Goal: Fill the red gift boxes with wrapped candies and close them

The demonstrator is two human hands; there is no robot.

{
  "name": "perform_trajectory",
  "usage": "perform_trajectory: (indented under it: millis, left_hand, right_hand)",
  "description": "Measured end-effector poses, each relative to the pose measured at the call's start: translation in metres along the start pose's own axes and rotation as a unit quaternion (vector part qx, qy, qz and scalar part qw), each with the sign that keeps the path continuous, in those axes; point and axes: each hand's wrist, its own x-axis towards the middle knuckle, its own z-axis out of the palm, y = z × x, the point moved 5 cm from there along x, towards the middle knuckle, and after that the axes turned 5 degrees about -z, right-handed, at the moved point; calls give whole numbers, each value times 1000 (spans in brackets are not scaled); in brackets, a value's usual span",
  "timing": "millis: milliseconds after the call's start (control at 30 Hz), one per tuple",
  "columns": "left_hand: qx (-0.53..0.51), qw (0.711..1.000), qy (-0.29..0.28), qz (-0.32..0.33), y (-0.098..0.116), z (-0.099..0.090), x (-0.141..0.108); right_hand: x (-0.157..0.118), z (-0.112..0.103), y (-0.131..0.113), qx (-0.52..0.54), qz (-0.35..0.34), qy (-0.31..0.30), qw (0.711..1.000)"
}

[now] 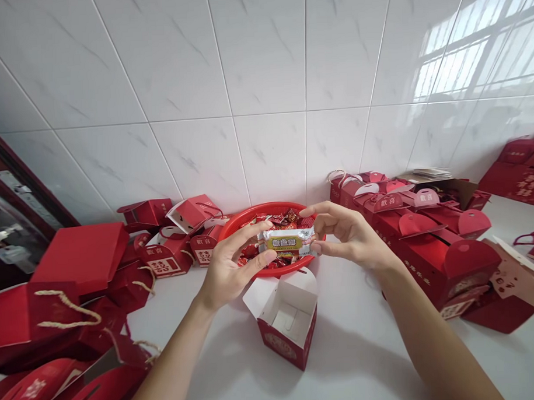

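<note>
A small wrapped snack [286, 243] with a white and yellow label is held level between both hands. The thumb and fingers of my left hand [234, 264] pinch its left end. At its right end, my right hand [349, 235] grips it between thumb and fingers, with the index finger raised above. Behind and below the snack is a round red basket [226, 229] of candies in red wrappers. Nearer to me stands an open red box [283, 342] with white inner walls, its flaps spread and nothing visible inside.
Red gift boxes [80, 256] crowd the left side, some with rope handles. More closed red boxes [444, 258] stand in rows on the right, beside an open one [500, 302]. A white tiled wall [269, 153] rises behind the basket.
</note>
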Motion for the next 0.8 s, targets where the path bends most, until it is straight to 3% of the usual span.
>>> perform_trajectory:
  millis: [233, 500, 800]
  left_hand:
    - [-42, 998, 1, -37, 1, 2, 2]
    - [-154, 976, -39, -147, 1, 11, 2]
    - [-188, 963, -46, -189, 1, 13, 1]
  right_hand:
    - [0, -1, 0, -10, 2, 19, 1000]
    - [2, -7, 10, 75, 43, 71, 994]
    - [2, -9, 17, 67, 72, 78, 992]
